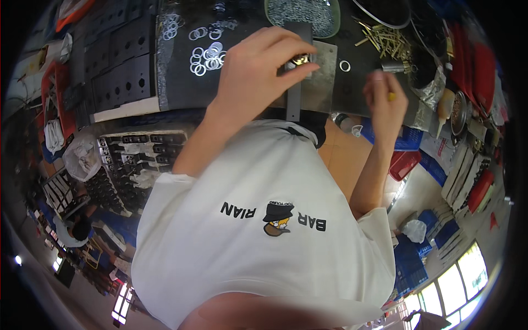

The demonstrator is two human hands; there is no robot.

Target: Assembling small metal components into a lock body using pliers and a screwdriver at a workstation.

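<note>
My left hand [258,63] reaches over the bench, thumb and fingers closed around a shiny brass-coloured part [300,59]. That part sits at a long dark grey flat bar [293,104], which points toward my body. A bare metal plate [323,77] lies just right of the bar. My right hand [386,99] is raised near the bench's front edge, its fingers curled around something with a small yellow end [391,97]; the rest is hidden. Between the plate and my right hand lies a single pale ring [345,66]. A short grey metal cylinder [392,66] is just beyond that hand.
Several loose silvery rings [208,58] lie left on the dark bench. Farther back stand a green tray [336,16] of small metal parts and a pile of brass pins [388,41]. Dark punched plates [124,77] fill the left; a white-tipped bottle [444,107] is at right.
</note>
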